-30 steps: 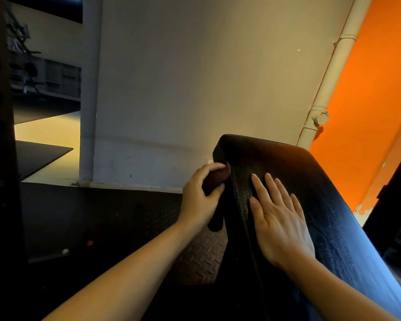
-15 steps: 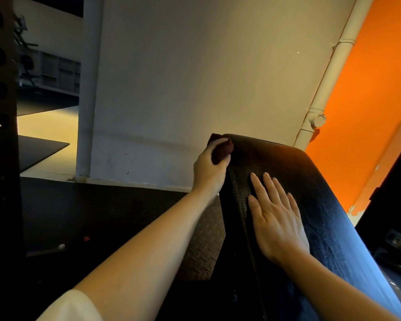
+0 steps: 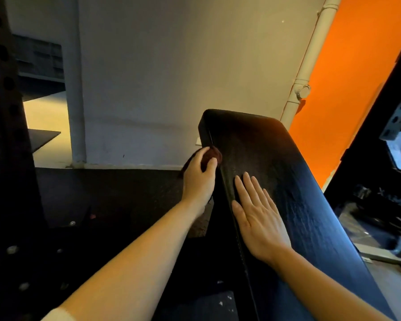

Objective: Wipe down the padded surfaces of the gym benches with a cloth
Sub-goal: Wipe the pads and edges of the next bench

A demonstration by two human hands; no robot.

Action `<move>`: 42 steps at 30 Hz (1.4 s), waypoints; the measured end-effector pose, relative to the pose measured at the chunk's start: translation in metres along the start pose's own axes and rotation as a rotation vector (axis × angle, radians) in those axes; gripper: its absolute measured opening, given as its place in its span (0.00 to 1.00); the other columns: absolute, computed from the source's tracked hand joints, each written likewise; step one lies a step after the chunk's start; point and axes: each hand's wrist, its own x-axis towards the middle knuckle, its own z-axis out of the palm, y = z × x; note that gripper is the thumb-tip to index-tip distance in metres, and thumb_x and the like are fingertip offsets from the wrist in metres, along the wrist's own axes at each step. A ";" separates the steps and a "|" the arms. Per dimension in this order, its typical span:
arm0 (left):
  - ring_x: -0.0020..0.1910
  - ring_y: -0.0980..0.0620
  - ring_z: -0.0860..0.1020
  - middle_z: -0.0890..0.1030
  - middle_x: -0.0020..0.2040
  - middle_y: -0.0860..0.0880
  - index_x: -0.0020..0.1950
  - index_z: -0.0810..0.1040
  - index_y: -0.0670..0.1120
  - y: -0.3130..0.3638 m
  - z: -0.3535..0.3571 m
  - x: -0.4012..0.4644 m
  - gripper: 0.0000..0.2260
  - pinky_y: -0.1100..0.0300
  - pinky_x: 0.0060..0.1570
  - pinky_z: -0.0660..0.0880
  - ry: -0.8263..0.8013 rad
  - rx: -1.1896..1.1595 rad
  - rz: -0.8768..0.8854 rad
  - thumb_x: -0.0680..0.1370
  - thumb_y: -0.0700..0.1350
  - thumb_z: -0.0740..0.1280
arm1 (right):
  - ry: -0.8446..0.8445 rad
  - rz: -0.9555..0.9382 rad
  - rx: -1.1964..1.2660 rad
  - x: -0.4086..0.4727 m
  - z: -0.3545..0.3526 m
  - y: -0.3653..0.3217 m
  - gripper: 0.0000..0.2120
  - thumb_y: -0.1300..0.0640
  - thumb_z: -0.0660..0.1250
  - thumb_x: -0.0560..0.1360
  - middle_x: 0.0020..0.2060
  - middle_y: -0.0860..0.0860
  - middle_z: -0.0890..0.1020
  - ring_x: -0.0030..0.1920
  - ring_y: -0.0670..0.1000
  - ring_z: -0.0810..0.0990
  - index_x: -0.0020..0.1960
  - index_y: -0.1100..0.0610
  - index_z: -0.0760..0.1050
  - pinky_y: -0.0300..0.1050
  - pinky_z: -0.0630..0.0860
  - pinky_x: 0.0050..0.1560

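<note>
On your far left stands a dark perforated rack upright, and past it a grey pillar meets the floor. Next comes your left hand, fingers and thumb curled round a dark reddish cloth, pressing it against the left side edge of the black bench pad, a little below the pad's top corner. The cloth is bunched small; most of it is hidden inside your fist.

As for progress, you appear to be mid-wipe on this side edge. Whether the broad top face has been wiped already I cannot tell, though it has a faint sheen. The lower stretch of the edge toward you likely remains, and no other bench is in view here.

Your right hand lies flat on the pad's face, fingers straight and close together, steadying it and gripping nothing. Beyond the pad, a white pipe runs up beside the orange wall.
</note>
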 end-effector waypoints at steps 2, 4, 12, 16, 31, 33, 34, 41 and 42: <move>0.66 0.59 0.69 0.72 0.69 0.53 0.72 0.69 0.53 -0.008 0.003 -0.014 0.17 0.64 0.63 0.65 0.018 0.007 0.023 0.82 0.47 0.60 | 0.009 0.002 -0.016 -0.016 0.004 0.002 0.31 0.35 0.28 0.74 0.74 0.40 0.31 0.71 0.37 0.26 0.76 0.41 0.33 0.38 0.29 0.71; 0.64 0.61 0.71 0.74 0.67 0.55 0.70 0.71 0.54 -0.023 0.003 -0.047 0.17 0.65 0.62 0.68 0.013 -0.003 0.063 0.81 0.46 0.63 | 0.027 0.001 -0.037 -0.015 0.005 0.004 0.31 0.36 0.27 0.74 0.75 0.40 0.32 0.72 0.38 0.26 0.76 0.41 0.33 0.39 0.29 0.72; 0.58 0.63 0.74 0.77 0.60 0.56 0.64 0.76 0.52 -0.045 -0.005 -0.103 0.14 0.65 0.61 0.72 0.005 0.083 0.126 0.78 0.43 0.67 | 0.008 0.058 -0.050 -0.020 0.006 -0.002 0.27 0.40 0.37 0.81 0.77 0.43 0.37 0.75 0.43 0.32 0.78 0.45 0.37 0.44 0.34 0.75; 0.60 0.62 0.71 0.75 0.61 0.55 0.65 0.74 0.52 -0.024 0.003 -0.061 0.13 0.72 0.57 0.67 0.057 0.054 0.031 0.80 0.43 0.64 | 0.036 0.067 -0.047 -0.027 0.012 -0.002 0.27 0.39 0.34 0.80 0.76 0.42 0.36 0.74 0.42 0.31 0.78 0.44 0.37 0.43 0.32 0.74; 0.62 0.55 0.75 0.77 0.61 0.54 0.62 0.75 0.58 -0.030 -0.018 -0.046 0.10 0.52 0.64 0.73 -0.009 -0.230 -0.096 0.82 0.50 0.60 | 0.086 0.061 -0.039 -0.026 0.017 0.003 0.29 0.39 0.35 0.79 0.78 0.42 0.40 0.76 0.41 0.34 0.79 0.43 0.41 0.42 0.33 0.74; 0.64 0.58 0.72 0.75 0.66 0.52 0.68 0.74 0.53 -0.027 -0.001 -0.044 0.14 0.58 0.66 0.70 -0.036 -0.173 -0.069 0.83 0.46 0.59 | 0.086 0.063 -0.043 -0.026 0.017 0.003 0.28 0.39 0.36 0.80 0.78 0.42 0.41 0.76 0.42 0.35 0.79 0.43 0.41 0.43 0.34 0.75; 0.63 0.61 0.71 0.75 0.66 0.52 0.69 0.73 0.50 -0.027 0.003 -0.051 0.15 0.66 0.64 0.69 -0.011 -0.101 -0.027 0.82 0.44 0.60 | 0.087 0.063 -0.047 -0.026 0.017 0.003 0.27 0.39 0.36 0.81 0.78 0.43 0.41 0.76 0.42 0.35 0.79 0.43 0.41 0.44 0.35 0.75; 0.52 0.60 0.78 0.81 0.51 0.55 0.56 0.78 0.49 -0.057 -0.017 -0.108 0.12 0.57 0.57 0.76 -0.111 0.106 0.065 0.74 0.40 0.72 | 0.082 0.065 -0.045 -0.026 0.018 0.003 0.27 0.40 0.37 0.82 0.78 0.43 0.40 0.76 0.42 0.35 0.79 0.43 0.41 0.42 0.33 0.74; 0.52 0.59 0.78 0.80 0.51 0.54 0.56 0.77 0.49 -0.056 -0.018 -0.105 0.12 0.56 0.57 0.76 -0.083 0.117 0.057 0.74 0.41 0.72 | 0.078 0.065 -0.041 -0.026 0.018 0.004 0.27 0.40 0.38 0.82 0.78 0.43 0.40 0.76 0.42 0.35 0.79 0.43 0.41 0.42 0.33 0.74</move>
